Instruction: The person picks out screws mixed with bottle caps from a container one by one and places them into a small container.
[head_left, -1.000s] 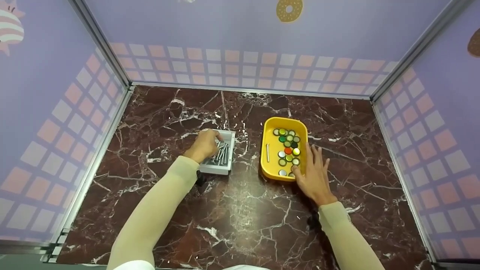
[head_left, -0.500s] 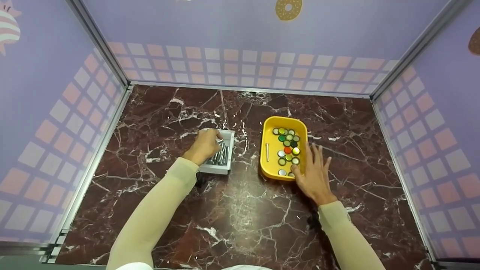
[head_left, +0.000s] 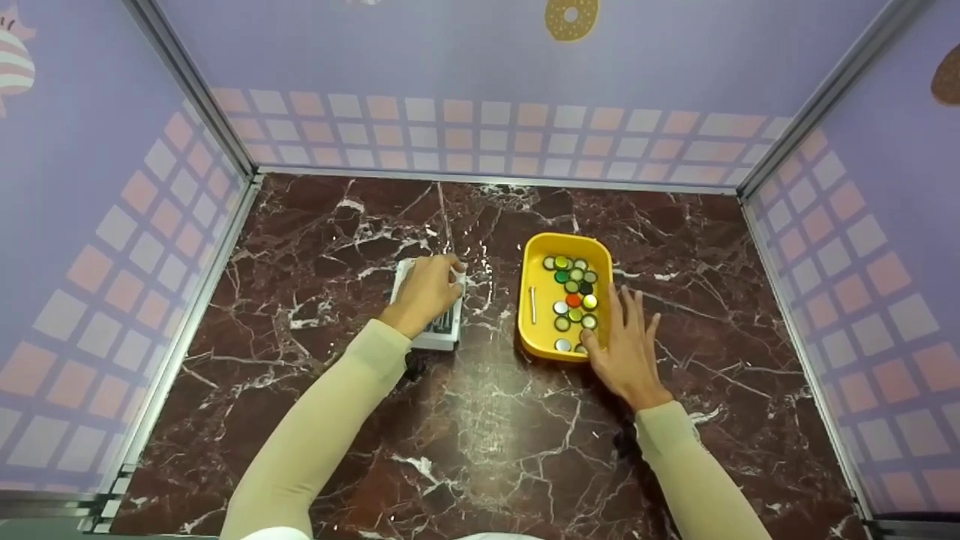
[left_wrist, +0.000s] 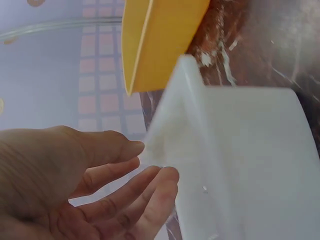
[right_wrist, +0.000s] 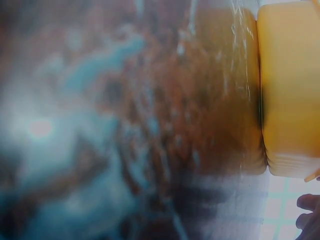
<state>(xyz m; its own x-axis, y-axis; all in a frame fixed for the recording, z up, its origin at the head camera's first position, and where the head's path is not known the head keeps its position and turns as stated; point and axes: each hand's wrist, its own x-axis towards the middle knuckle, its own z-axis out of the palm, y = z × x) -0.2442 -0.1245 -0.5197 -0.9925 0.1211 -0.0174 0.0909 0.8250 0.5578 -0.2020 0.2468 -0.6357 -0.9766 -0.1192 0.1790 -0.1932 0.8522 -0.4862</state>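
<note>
Over the small white box (head_left: pixel 433 341) of silver bolts (head_left: pixel 442 321), at the left of the head view, is my left hand (head_left: pixel 427 291). Its fingers are bent and the thumb is close to them; no bolt shows at the fingertips in the left wrist view, where the box wall (left_wrist: pixel 260 150) stands beside them. My right hand (head_left: pixel 628 360) rests against the right side of the yellow tray (head_left: pixel 534 337), fingers straight, thumb at the rim. Inside the tray lie several bottle caps (head_left: pixel 573 300) and one bolt (head_left: pixel 533 305). The right wrist view catches the tray's outer wall (right_wrist: pixel 290 90) and some fingertips.
Both containers stand on a dark red marbled table (head_left: pixel 487 420). Lilac panels with pink and white squares (head_left: pixel 495 139) rise at the back and both sides, with metal rails along their edges. Table surface lies between the box and the tray.
My left hand has moved right and come up from among the bolts in the white box, where its fingers were before. The right hand stays at the yellow tray.
</note>
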